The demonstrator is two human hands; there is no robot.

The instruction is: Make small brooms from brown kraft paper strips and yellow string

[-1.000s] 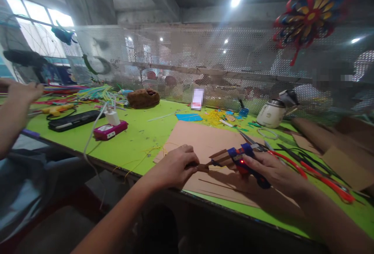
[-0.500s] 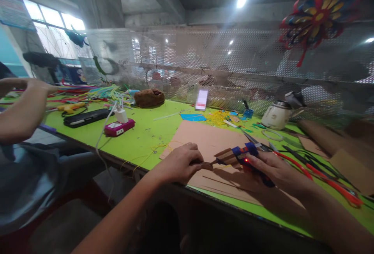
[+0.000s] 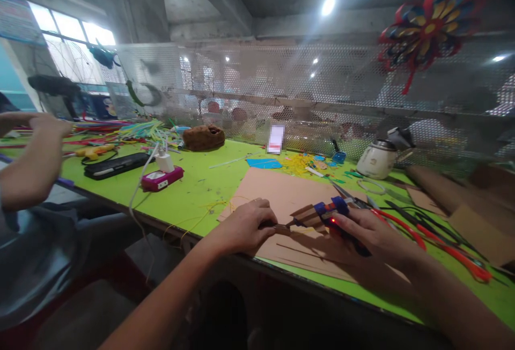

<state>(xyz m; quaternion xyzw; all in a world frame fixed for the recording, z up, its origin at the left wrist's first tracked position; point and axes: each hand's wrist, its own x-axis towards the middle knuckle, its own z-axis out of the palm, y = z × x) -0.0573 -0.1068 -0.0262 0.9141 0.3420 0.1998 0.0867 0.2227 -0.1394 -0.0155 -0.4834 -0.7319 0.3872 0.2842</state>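
My right hand [image 3: 370, 232] is wrapped round a dark blue glue gun [image 3: 330, 211] with a red light on its side and brown striped wrapping near the front. Its nozzle points left, at a small brown strip [image 3: 282, 228] pinched in my left hand [image 3: 251, 225]. The tip meets or nearly meets the strip; which, I cannot tell. Beneath both hands lies a flat tan cardboard sheet [image 3: 277, 191] at the table's front edge, with thin brown strips [image 3: 300, 252] on it.
Scissors with red-orange handles [image 3: 450, 250] lie to the right, near a white kettle-like pot [image 3: 377, 159]. Left of the cardboard are a magenta power socket [image 3: 163, 179] with a trailing cable and a black case [image 3: 116, 166]. A co-worker's arm [image 3: 32, 157] reaches in at far left.
The whole view has shifted slightly. Both hands keep nearly the same pose, with the glue gun still at the brown strip. The hanging flower ornament now looks sharper.
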